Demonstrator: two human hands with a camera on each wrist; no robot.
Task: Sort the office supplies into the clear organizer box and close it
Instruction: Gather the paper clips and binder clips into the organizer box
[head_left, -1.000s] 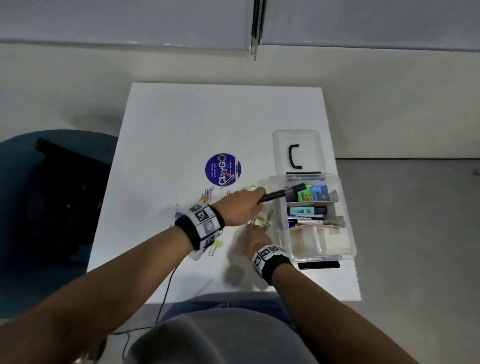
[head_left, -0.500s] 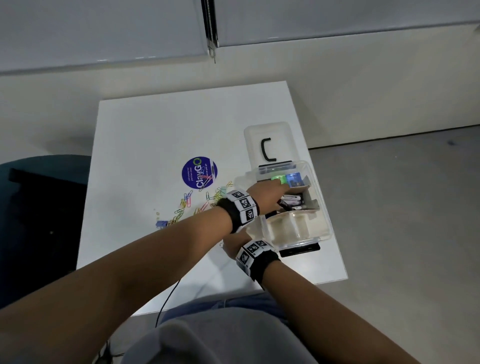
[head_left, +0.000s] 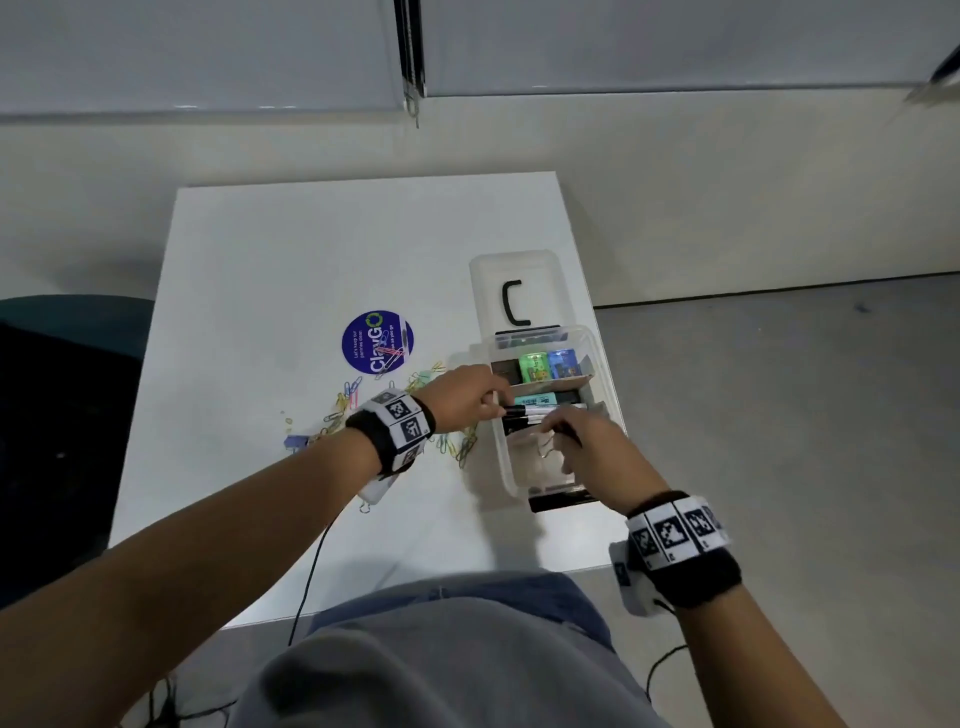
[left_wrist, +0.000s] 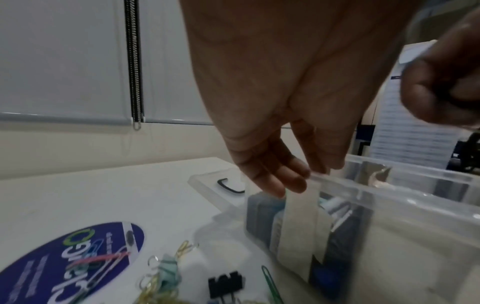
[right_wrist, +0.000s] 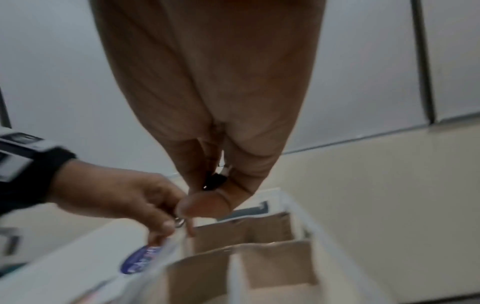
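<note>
Both hands at the clear organizer box (head_left: 605, 364), lid (head_left: 517, 283) still off and lying flat just above it in the head view.

Right hand (head_left: 584, 441) hovers over the lower compartments, thumb and fingers pinching a small black thing (right_wrist: 217, 181), maybe a binder clip, too blurry and mostly covered to be sure. Left hand (head_left: 462, 397) sits at the box's left rim by the markers (head_left: 524, 413); its fingers (left_wrist: 280, 176) look fairly straight against the rim, but the right wrist view shows something ring-like at the fingertips, so I can't tell whether it's gripping anything. Upper compartments hold green and blue packs (head_left: 550, 364); the box walls smear the rest. Loose paper clips (head_left: 343, 400) are scattered mid-left on the white table (head_left: 291, 260), near the round blue sticker (head_left: 377, 343), partly hidden by the left wrist.
</note>
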